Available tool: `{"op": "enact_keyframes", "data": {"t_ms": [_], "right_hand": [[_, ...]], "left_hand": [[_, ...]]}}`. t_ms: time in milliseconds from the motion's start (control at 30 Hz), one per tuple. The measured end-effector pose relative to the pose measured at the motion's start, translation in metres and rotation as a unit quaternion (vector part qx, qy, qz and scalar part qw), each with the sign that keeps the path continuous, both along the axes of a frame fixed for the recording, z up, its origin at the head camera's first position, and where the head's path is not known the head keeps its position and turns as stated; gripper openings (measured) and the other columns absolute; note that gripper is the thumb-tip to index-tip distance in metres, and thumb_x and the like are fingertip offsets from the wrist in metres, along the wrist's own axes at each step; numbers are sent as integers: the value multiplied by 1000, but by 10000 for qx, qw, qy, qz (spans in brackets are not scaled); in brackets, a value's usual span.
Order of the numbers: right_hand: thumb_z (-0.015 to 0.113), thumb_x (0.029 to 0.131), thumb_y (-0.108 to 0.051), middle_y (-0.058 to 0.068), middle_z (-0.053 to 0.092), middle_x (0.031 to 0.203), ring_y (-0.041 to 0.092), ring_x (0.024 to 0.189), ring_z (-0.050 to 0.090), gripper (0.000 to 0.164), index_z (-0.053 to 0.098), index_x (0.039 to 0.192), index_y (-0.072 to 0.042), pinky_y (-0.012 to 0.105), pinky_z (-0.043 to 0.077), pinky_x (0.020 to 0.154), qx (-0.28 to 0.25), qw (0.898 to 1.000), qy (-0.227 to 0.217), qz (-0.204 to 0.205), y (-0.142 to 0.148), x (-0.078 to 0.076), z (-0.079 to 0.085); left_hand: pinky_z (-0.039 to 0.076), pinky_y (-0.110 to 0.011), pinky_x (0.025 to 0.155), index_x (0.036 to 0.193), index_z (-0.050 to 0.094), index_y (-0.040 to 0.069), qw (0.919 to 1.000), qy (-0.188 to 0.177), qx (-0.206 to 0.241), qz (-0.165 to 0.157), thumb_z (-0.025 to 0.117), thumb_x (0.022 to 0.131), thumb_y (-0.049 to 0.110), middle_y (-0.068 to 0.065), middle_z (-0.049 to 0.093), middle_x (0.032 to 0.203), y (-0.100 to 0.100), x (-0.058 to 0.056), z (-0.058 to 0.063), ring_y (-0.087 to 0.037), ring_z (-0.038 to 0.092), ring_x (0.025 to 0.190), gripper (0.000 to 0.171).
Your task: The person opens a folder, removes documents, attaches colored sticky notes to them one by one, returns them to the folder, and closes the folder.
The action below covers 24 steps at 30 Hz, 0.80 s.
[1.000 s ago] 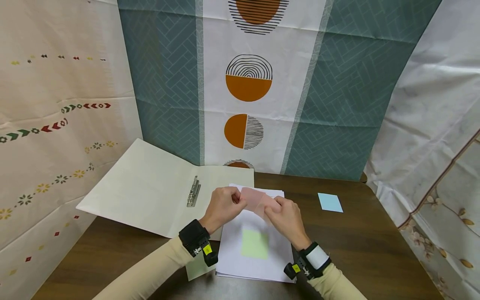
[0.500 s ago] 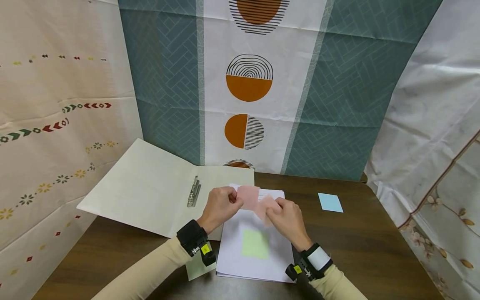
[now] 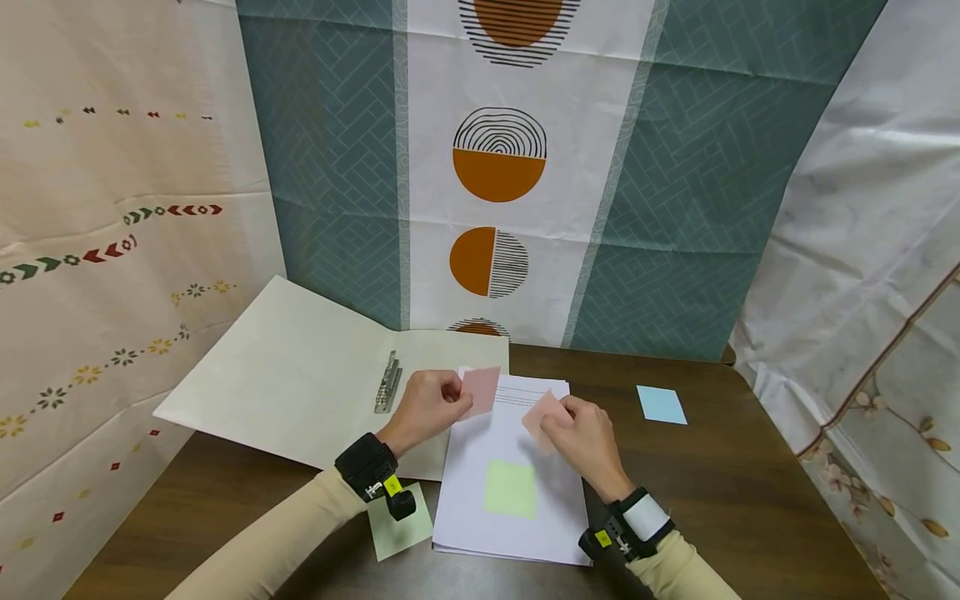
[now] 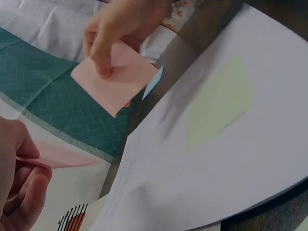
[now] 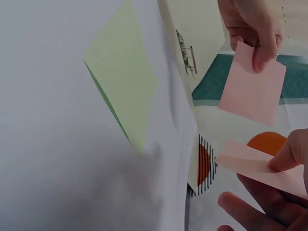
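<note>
My left hand (image 3: 429,407) pinches a pink sticky note (image 3: 482,390) by its edge, above the upper left of a white paper stack (image 3: 480,525). In my right hand (image 3: 588,437) is another pink sticky note (image 3: 540,418), pinched between thumb and fingers over the stack's right side. The two pink notes are apart, with a gap between them. A green sticky note (image 3: 510,489) lies on the top sheet; in the right wrist view one edge of this green note (image 5: 120,77) lifts a little. Printed lines show near the sheet's top.
An open white binder (image 3: 300,375) with a metal clip (image 3: 387,383) lies behind and left of the stack. A pale green note (image 3: 401,525) is beside the stack's lower left, on the wooden table (image 3: 720,500). A blue sticky note (image 3: 662,405) lies at right.
The pink notes, overlapping a second ago, have come apart. My left hand has moved left with one; my right hand has shifted slightly right with the other.
</note>
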State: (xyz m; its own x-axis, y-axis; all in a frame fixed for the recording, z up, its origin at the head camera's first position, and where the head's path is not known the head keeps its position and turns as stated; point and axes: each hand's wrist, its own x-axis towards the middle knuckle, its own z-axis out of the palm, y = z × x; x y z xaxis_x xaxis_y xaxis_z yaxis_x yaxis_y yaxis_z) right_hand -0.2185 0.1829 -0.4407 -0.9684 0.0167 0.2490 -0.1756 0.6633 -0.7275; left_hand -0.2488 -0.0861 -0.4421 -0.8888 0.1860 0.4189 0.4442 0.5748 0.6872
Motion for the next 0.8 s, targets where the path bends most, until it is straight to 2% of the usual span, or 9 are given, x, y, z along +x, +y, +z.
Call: {"op": "enact_keyframes", "data": {"t_ms": [233, 433, 533, 667, 800], "right_hand": [[70, 85, -18, 3, 59, 64, 15, 55, 49, 8, 69, 81, -11, 26, 33, 47, 29, 10000, -50, -72, 5, 1, -4], [69, 86, -19, 5, 62, 66, 15, 57, 51, 10, 69, 82, -9, 26, 33, 47, 51, 9999, -114, -81, 7, 2, -7], [69, 86, -20, 4, 61, 65, 15, 57, 51, 11, 68, 81, -11, 25, 33, 46, 10, 9999, -98, -110, 8, 3, -7], [68, 87, -20, 5, 56, 62, 17, 55, 50, 12, 66, 78, -12, 25, 32, 46, -7, 9999, -65, -152, 9, 3, -7], [67, 87, -21, 4, 60, 66, 18, 58, 52, 11, 68, 80, -12, 26, 34, 47, -8, 9999, -90, -111, 9, 2, -8]], "left_hand": [[40, -21, 54, 76, 71, 14, 9942, -778, 80, -735, 74, 88, 15, 1, 61, 66, -19, 0, 4, -12, 51, 64, 12], [40, -22, 53, 81, 72, 14, 9852, -1070, 30, -1336, 74, 91, 16, -1, 62, 67, -38, 3, 7, -11, 51, 62, 10], [42, -22, 53, 82, 72, 15, 9817, -1199, -19, -1481, 74, 91, 17, 0, 63, 68, -48, 7, 10, -11, 52, 62, 9], [42, -22, 52, 83, 72, 17, 9814, -1220, -161, -1476, 74, 91, 17, 2, 64, 69, -59, 12, 13, -10, 52, 62, 7], [42, -22, 52, 81, 71, 18, 9807, -1272, -303, -1456, 74, 91, 18, 3, 63, 68, -66, 14, 13, -10, 52, 61, 10]]}}
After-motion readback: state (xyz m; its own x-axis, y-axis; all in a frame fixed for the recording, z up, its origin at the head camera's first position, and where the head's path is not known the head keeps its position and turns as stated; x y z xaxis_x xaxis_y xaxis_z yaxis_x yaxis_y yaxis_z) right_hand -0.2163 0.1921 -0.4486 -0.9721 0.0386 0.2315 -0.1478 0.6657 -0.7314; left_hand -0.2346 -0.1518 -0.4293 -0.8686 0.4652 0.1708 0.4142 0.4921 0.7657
